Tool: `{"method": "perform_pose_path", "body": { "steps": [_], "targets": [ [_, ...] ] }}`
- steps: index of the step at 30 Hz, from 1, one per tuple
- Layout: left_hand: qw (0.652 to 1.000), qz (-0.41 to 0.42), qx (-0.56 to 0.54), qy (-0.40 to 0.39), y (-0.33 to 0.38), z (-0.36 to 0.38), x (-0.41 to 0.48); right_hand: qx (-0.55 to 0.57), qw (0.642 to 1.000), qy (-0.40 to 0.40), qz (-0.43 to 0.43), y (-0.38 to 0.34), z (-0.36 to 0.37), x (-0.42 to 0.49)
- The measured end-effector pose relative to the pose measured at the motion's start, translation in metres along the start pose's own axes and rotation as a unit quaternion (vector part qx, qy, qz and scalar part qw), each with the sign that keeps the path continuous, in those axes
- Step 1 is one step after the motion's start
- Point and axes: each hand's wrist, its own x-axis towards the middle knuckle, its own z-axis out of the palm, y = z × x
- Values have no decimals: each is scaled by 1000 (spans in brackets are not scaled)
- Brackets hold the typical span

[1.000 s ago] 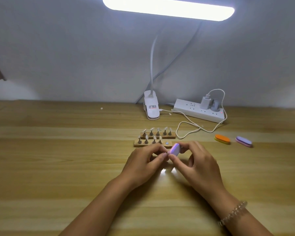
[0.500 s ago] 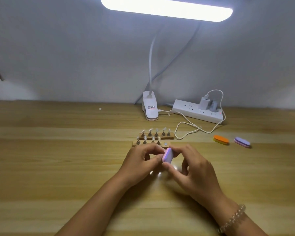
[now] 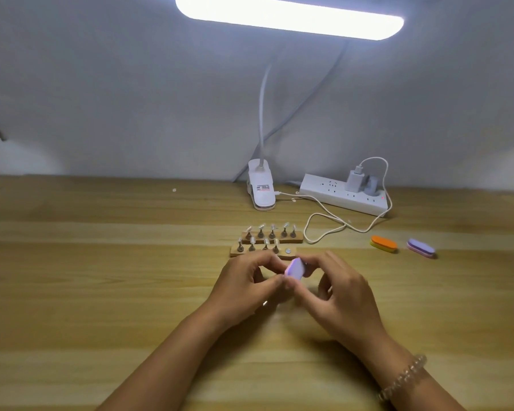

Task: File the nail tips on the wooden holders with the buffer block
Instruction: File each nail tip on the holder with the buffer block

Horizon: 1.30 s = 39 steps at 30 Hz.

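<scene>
**Filing Step in Hand: Block Held at the Pinch**

The left hand (image 3: 244,289) is curled in a pinch, but what it holds cannot be told. The lilac oval foam buffer block (image 3: 294,268) is held just in front of the two wooden strip holders (image 3: 297,240) and is gripped by the right hand (image 3: 344,298). Short, light strokes are judged to be required next.

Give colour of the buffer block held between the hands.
The buffer block is light purple. It shows best in the head view, the only one.

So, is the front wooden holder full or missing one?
Missing one: the front wooden holder carries four stands; its right end shows only a bare disc.
</scene>
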Motion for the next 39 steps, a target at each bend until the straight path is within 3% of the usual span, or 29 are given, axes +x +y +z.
{"method": "perform_pose_path", "body": {
  "steps": [2,6,10,12,15,19,21,25,29,32,36,39],
  "targets": [
    [1000,7,16,1,0,0,0,10,999,19,30,3,0,1],
    [1000,9,15,-7,-1,1,1,13,1000,-19,-12,-1,2,-2],
    [1000,1,15,1,-2,2,1,86,991,58,88,16,-1,7],
    [1000,-2,7,1,-2,1,1,86,992,66,66,14,-3,5],
    [1000,8,6,-14,-1,1,2,55,998,-3,-23,1,0,-2],
    [1000,9,3,-15,-3,1,2,15,1000,21,14,4,0,2],
    [1000,8,9,-20,-4,2,2,-8,1000,1,-28,1,0,-2],
    [999,16,27,-15,-3,1,2,9,1000,11,8,1,-1,0],
    [999,16,33,-24,-5,1,1,13,999,-13,-26,-2,0,-1],
    [999,14,40,-20,-4,1,2,21,1000,14,12,1,-1,0],
    [999,13,32,-28,-2,1,1,-13,999,-14,-30,-3,0,-2],
    [999,14,38,-15,0,1,1,-11,1000,18,8,1,-1,0]
  ]
}}
